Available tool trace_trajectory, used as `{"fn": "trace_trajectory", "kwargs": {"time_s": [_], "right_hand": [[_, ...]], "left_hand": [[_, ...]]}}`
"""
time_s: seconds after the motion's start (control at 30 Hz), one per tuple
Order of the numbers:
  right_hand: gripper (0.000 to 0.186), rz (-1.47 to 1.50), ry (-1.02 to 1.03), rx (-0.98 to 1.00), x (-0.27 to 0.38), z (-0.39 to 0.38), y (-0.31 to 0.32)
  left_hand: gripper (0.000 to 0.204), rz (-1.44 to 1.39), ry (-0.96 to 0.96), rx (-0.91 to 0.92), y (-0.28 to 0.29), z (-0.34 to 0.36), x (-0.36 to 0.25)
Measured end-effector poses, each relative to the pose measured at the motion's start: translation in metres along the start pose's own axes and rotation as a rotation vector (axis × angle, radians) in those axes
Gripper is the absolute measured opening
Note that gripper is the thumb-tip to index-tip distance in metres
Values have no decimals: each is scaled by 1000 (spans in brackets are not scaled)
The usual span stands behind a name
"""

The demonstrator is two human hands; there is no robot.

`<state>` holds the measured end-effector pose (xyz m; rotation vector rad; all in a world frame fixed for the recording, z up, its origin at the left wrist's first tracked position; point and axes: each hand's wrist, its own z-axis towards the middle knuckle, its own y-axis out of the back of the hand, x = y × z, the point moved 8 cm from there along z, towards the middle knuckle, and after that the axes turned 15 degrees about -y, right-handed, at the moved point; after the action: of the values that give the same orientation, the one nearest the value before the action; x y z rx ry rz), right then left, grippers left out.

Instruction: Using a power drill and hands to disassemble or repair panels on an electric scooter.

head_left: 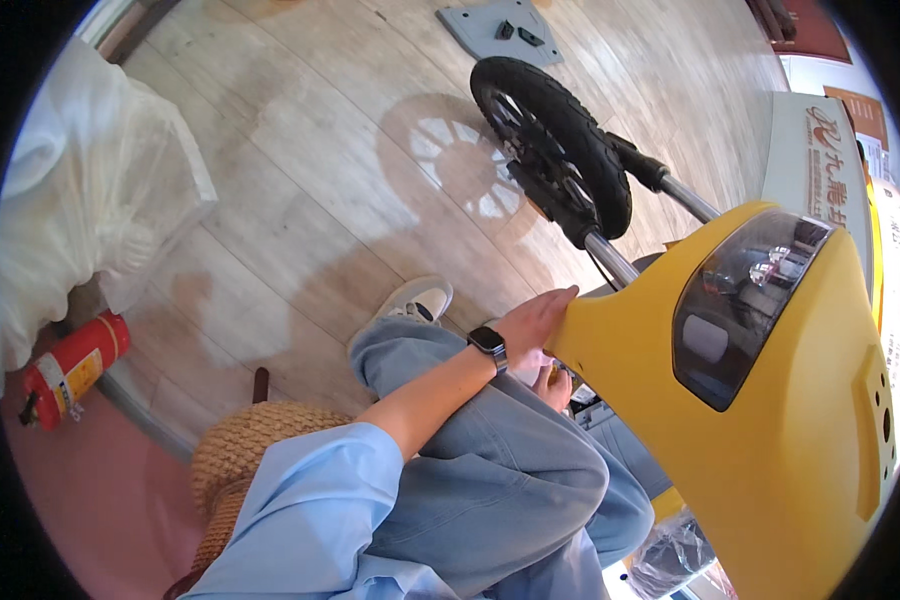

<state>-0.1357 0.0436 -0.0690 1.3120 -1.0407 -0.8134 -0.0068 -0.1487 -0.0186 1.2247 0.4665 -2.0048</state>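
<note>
A large yellow scooter front panel point(660, 300) with a dark clear headlight point(750, 300) fills the right side. My left hand point(528, 325), with a black watch point(488, 343) on its wrist, grips the panel's left edge; part of its fingers is hidden behind it. Just below, my right hand point(552, 388) is partly covered by the panel and my leg. Its fingers are curled, and whatever they hold cannot be made out. Beyond the hands are the black front wheel point(560, 130) and the silver fork tubes point(610, 260).
A grey plate point(470, 35) with small black parts lies on the wooden floor past the wheel. White plastic sheeting point(90, 190) and a red fire extinguisher point(75, 368) are at the left. A woven seat point(230, 450) is near me. A white box point(805, 150) stands behind the scooter.
</note>
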Motion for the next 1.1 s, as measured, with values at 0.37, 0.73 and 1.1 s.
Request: {"fn": "trace_trajectory", "kwargs": {"time_s": [0.37, 0.73, 1.1], "right_hand": [[45, 91, -309, -74, -19, -2, -5], [45, 139, -329, 0, -19, 0, -5], [46, 135, -261, 42, -9, -1, 4]], "left_hand": [[87, -22, 49, -120, -11, -2, 4], [83, -9, -36, -144, 7, 4, -11], [105, -146, -23, -29, 25, 16, -33]]}}
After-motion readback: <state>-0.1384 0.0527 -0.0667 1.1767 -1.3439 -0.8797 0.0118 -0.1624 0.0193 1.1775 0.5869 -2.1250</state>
